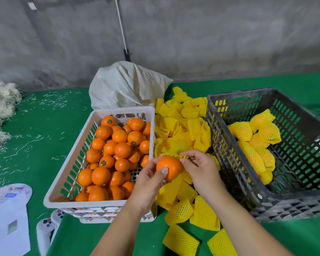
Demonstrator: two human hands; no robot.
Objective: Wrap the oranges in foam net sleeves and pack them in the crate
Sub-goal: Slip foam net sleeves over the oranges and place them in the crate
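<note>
My left hand [149,179] grips a bare orange [171,168], thumb across its front, above the gap between the two crates. My right hand [199,168] pinches a yellow foam net sleeve [175,151] by its edge at the orange's top right. The sleeve bunches up behind the fruit. A white crate [53,195] on the left holds several unwrapped oranges [116,150]. A dark grey crate [227,152] on the right holds several oranges wrapped in sleeves [255,143].
A heap of loose yellow sleeves [183,122] lies on the green cloth [44,122] between the crates and down toward me. A white woven sack [126,85] stands behind. Pale straw [0,108] sits far left; papers [7,213] and a white controller [46,230] lie at lower left.
</note>
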